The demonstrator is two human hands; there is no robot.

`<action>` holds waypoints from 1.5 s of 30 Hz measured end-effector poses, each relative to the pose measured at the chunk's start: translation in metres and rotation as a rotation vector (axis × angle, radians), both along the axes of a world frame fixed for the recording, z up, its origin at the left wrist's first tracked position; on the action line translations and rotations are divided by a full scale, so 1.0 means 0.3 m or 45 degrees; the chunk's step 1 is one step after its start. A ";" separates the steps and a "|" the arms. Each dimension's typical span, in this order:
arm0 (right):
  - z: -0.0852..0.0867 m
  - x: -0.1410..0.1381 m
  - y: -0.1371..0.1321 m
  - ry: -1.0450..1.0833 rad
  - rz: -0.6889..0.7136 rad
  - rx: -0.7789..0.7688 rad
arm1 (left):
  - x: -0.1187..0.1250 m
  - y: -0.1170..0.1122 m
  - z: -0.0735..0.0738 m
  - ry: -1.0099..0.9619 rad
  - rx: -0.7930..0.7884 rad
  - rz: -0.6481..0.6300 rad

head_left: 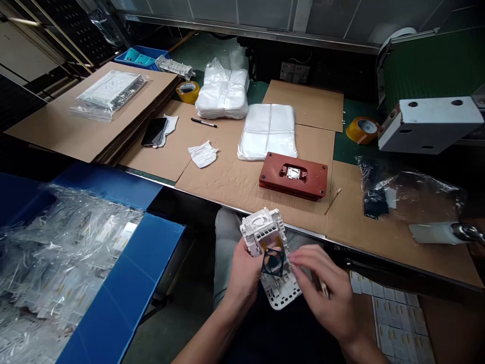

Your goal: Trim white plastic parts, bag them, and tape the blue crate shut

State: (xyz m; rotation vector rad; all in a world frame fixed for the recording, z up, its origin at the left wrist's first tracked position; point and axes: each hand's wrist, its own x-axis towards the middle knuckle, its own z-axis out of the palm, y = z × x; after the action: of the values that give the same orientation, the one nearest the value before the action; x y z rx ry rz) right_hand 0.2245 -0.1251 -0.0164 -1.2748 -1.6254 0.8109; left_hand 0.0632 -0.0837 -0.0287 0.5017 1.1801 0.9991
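My left hand [242, 270] is wrapped round a white plastic housing [282, 290], tilted above my lap. A small dark square frame with a round opening [273, 262] lies over the middle of the housing, beside my left thumb. At the housing's right edge are the closed fingertips of my right hand [326, 288]. A thin pale-tipped stick [325, 289] pokes out between the right-hand fingers; whether the fingertips pinch something more, I cannot tell. On the bench just beyond is a red block fixture [273, 184] with a small white part [293, 173] in its recess.
A cotton swab [332, 201] lies right of the fixture. Farther back are stacks of white bags [267, 129], a pen [203, 122], a phone [154, 132] and tape rolls [362, 130]. A blue box [151, 263] of bagged parts stands left; a bottle [435, 232] lies right.
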 end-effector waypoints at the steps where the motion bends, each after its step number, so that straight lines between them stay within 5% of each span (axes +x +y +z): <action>1: 0.000 0.001 0.003 0.051 -0.086 -0.198 | -0.002 0.000 0.002 0.014 0.010 -0.008; 4: -0.006 -0.002 0.018 0.143 -0.083 -0.678 | -0.004 -0.002 0.000 0.047 0.049 -0.051; 6: -0.006 -0.006 0.026 0.183 -0.017 -0.773 | -0.003 -0.006 -0.005 0.052 0.073 -0.083; 13: 0.037 0.033 -0.004 0.314 -0.001 -0.776 | -0.030 -0.010 -0.037 0.403 0.276 -0.030; 18: 0.047 0.003 -0.025 0.820 -0.193 -0.917 | -0.065 -0.021 -0.049 0.816 0.735 -0.068; 23: 0.060 -0.070 -0.012 0.980 -0.263 -0.948 | -0.062 -0.038 -0.043 0.982 1.079 -0.070; 45: 0.046 -0.086 -0.002 0.949 -0.323 -0.961 | -0.052 -0.039 -0.042 1.041 1.178 -0.083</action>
State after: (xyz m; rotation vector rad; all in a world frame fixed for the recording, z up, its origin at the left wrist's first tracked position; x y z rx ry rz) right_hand 0.1986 -0.1256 -0.0026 -1.3801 -0.5485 1.5792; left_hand 0.0476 -0.0954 -0.0412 1.7959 1.3249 1.3046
